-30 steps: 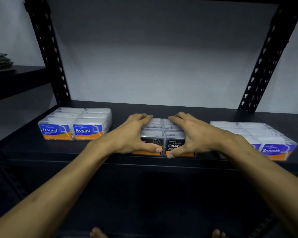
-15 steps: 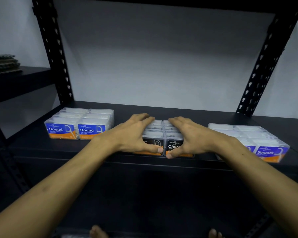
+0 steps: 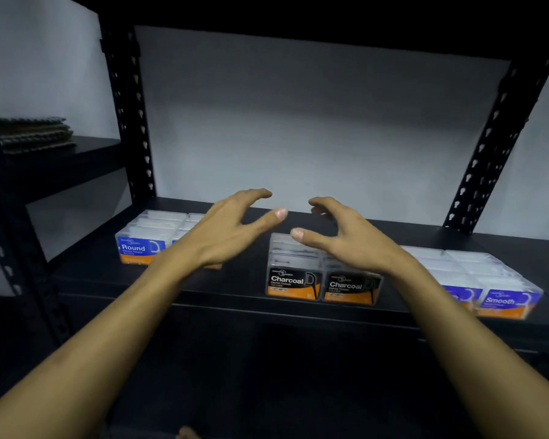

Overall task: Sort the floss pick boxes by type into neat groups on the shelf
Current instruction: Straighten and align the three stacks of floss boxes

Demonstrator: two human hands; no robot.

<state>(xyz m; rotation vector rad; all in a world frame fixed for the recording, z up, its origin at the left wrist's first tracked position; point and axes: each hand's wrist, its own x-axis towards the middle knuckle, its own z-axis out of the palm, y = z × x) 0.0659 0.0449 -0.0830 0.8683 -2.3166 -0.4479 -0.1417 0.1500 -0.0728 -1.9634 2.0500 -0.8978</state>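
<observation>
Head view: three groups of floss pick boxes sit along the front of the black shelf (image 3: 222,289). Round boxes (image 3: 146,240) at left, Charcoal boxes (image 3: 322,277) at centre, Smooth boxes (image 3: 476,280) at right; the groups stand apart. Left hand (image 3: 232,231) and right hand (image 3: 343,237) are raised above the Charcoal boxes, fingers spread and loosely bent, holding nothing, thumbs close together but not touching. Folded cloths (image 3: 34,134) lie on the neighbouring shelf at far left.

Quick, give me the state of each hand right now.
Left hand: open, fingers spread, holding nothing, raised over the shelf.
Right hand: open, fingers loosely curved, holding nothing, above the Charcoal boxes.
</observation>
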